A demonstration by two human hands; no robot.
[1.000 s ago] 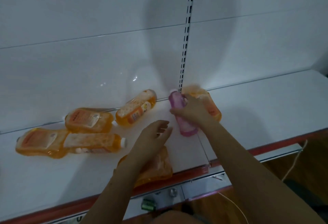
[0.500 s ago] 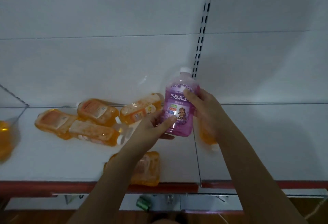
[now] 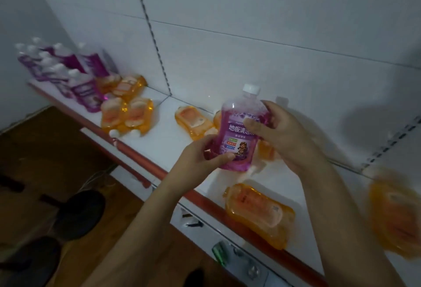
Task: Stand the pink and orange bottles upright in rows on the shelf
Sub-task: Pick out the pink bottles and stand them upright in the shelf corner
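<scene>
Since half a second ago my view has swung left and tilted, so the upright pink row (image 3: 66, 75) at the shelf's far left end now shows, while the pink bottle (image 3: 239, 132) has stayed lifted between both hands, cap up and label toward me, above the middle of the shelf (image 3: 166, 136)

My left hand (image 3: 205, 154) grasps its lower left corner, thumb across the label's bottom edge; my right hand (image 3: 282, 132) grasps its upper right side, thumb on the label

Around it I see orange bottles lying flat: a cluster (image 3: 127, 107) just beside the pink row, caps toward the red front edge (image 3: 136, 161); one (image 3: 193, 122) behind my left hand, partly hidden by the held bottle; another (image 3: 266, 150) mostly hidden behind my right wrist; one (image 3: 259, 214) at the front edge between my forearms; and a blurred one (image 3: 396, 214) at the right

I cannot tell how many bottles the pink row holds, as blur merges them

Below the shelf sit dark round shapes (image 3: 77, 214) on a wooden floor
</scene>
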